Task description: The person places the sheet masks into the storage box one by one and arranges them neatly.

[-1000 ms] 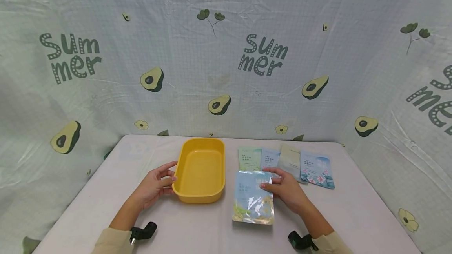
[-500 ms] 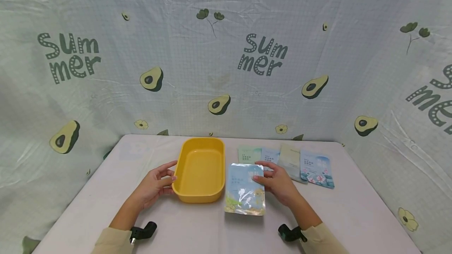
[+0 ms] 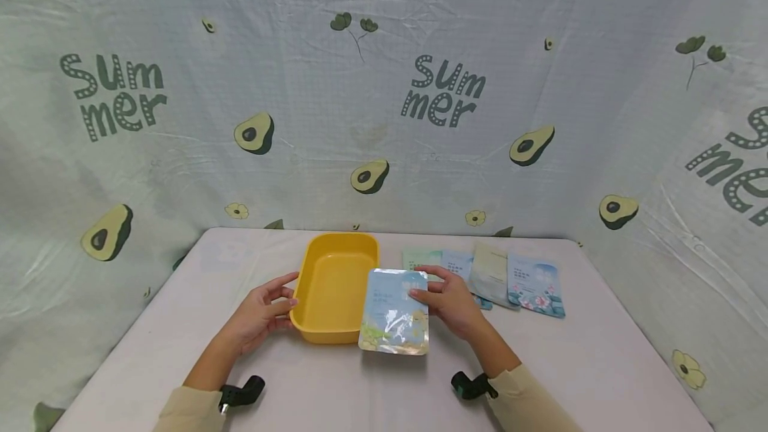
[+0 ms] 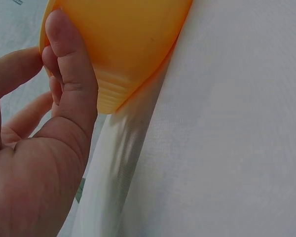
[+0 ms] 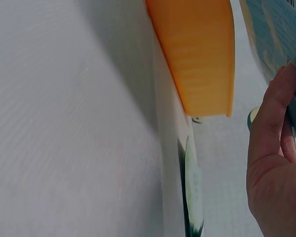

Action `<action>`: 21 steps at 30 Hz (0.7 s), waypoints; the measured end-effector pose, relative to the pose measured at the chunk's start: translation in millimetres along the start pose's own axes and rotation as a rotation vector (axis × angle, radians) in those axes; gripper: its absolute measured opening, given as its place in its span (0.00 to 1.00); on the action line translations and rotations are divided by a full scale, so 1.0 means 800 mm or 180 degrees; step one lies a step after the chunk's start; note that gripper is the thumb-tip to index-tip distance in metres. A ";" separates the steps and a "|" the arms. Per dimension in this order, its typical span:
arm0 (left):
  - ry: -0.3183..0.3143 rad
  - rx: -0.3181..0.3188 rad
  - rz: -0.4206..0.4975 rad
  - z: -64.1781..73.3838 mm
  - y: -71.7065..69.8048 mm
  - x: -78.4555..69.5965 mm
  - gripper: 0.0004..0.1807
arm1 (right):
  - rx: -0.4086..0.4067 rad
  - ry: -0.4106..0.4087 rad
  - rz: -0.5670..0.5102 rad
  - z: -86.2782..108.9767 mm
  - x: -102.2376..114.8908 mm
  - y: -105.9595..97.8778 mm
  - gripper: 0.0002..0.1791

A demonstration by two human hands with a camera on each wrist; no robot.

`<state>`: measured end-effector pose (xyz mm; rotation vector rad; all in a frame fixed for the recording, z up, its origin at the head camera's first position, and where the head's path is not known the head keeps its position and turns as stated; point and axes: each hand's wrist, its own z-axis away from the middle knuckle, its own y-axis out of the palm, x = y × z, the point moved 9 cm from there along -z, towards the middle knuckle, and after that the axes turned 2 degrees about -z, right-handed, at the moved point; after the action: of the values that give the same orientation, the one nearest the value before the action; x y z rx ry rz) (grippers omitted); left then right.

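Note:
My left hand point(image 3: 259, 315) pinches the left wall of a yellow plastic basin point(image 3: 334, 289), thumb on the inside and fingers outside. In the left wrist view the thumb point(image 4: 71, 64) lies over the basin's rim. My right hand point(image 3: 453, 305) holds a shiny light blue sheet mask packet point(image 3: 393, 319) by its right edge, thumb on the printed front. The packet is raised above the table and covers the basin's near right corner in the head view. From the right wrist, the packet point(image 5: 281, 34) appears higher than the basin point(image 5: 200, 59).
Behind my right hand several other packets lie in an overlapping row: a green one point(image 3: 422, 259), a pale blue one point(image 3: 457, 262), a beige one point(image 3: 489, 275) and a blue flowered one point(image 3: 536, 289). A printed curtain point(image 3: 300, 85) stands behind the white table point(image 3: 252, 252).
My right hand has carried the light blue packet leftward and a little away from me, until it overlaps the basin's right side in the head view. My left hand stays at the basin.

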<state>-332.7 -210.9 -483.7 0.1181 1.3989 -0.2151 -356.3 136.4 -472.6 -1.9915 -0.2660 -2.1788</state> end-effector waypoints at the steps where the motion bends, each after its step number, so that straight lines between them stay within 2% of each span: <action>1: 0.0003 0.0006 0.0005 0.000 0.000 0.000 0.41 | -0.0014 -0.0003 -0.0004 -0.002 0.000 0.002 0.39; 8: 0.0013 0.0035 0.0005 -0.001 0.001 0.001 0.40 | -0.0043 -0.0063 0.0012 -0.014 0.006 0.017 0.38; 21: 0.0033 0.0025 0.0006 -0.002 0.002 0.000 0.40 | 0.0119 -0.0085 -0.0063 -0.041 0.018 0.055 0.38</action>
<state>-333.9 -209.1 -484.0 0.1270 1.4083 -0.2188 -377.8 85.3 -460.9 -2.0078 -0.3289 -2.1439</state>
